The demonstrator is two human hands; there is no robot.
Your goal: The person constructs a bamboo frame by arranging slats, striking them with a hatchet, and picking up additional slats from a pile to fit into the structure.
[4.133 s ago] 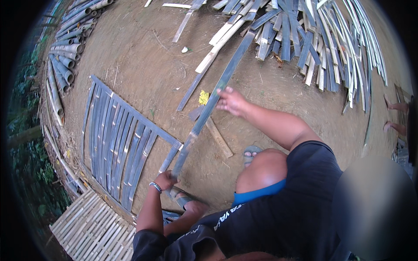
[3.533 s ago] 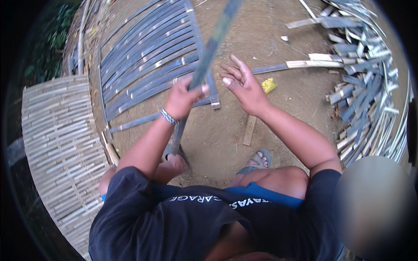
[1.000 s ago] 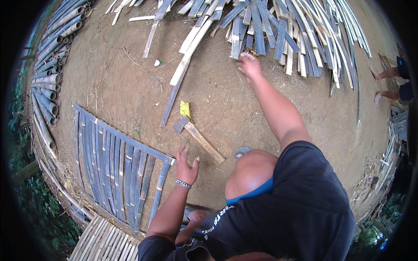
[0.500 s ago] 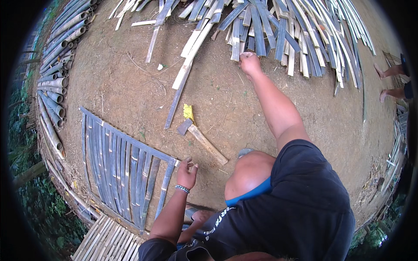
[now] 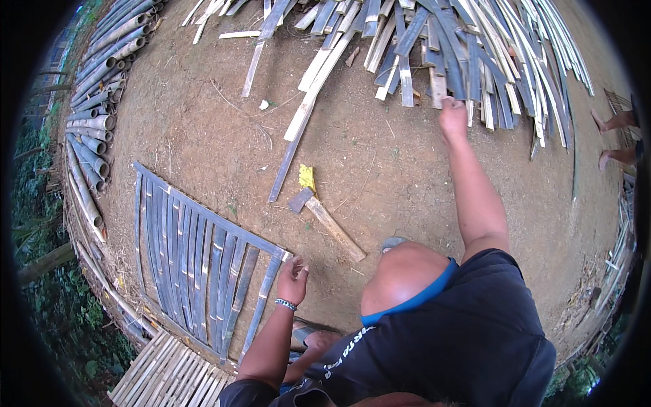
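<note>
At the near edge of a big pile of split bamboo slats (image 5: 407,47), my right hand (image 5: 454,119) is closed on the end of one bamboo slat (image 5: 439,85). That arm is stretched far forward. My left hand (image 5: 293,281) hangs near the corner of a frame of dark bamboo slats (image 5: 203,217) lying on the ground; its fingers are loosely bent and apart, with nothing visible in them. Between the frame and my bent knee lies a hatchet (image 5: 333,227) with a wooden handle. A small yellow object (image 5: 307,176) lies beside its head.
A stack of whole bamboo poles (image 5: 108,74) runs along the left side. At the lower left is a pale slatted bamboo platform (image 5: 169,373). A few long slats (image 5: 291,142) stick out from the pile toward me. Another person's legs (image 5: 620,122) show at the far right.
My right hand has moved right along the pile, from one slat end to another. Several slats there have shifted. My left hand stays by the frame's corner, and the view has turned slightly.
</note>
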